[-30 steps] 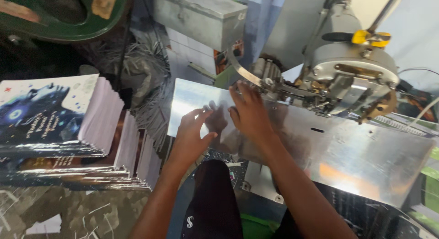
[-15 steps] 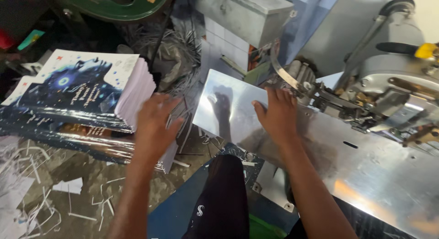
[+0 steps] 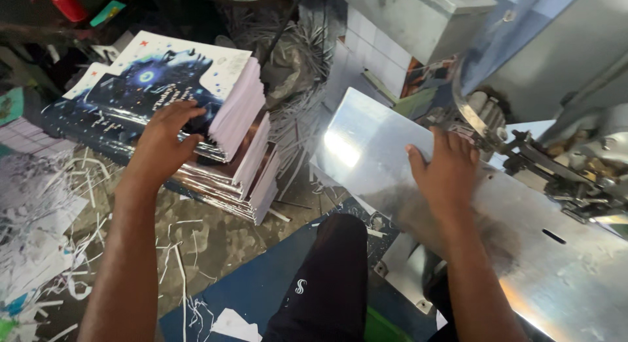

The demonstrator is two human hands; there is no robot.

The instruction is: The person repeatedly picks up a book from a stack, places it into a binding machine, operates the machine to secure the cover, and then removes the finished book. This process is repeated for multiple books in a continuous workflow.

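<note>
Resting flat and open on the shiny metal plate [image 3: 523, 263], the right hand [image 3: 443, 172] grips nothing — the left hand [image 3: 163, 142] lies open-fingered on the book stack [image 3: 196, 113].

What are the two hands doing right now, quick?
Left hand: open, fingers spread on top of the stack of booklets, gripping nothing.
Right hand: open, flat on the shiny metal table, holding nothing.

A stack of booklets [image 3: 196, 119] with dark blue, white-edged printed covers sits at left, the left hand [image 3: 163, 142] resting on top; a small teal label [image 3: 108, 13] lies behind it, upper left.
</note>
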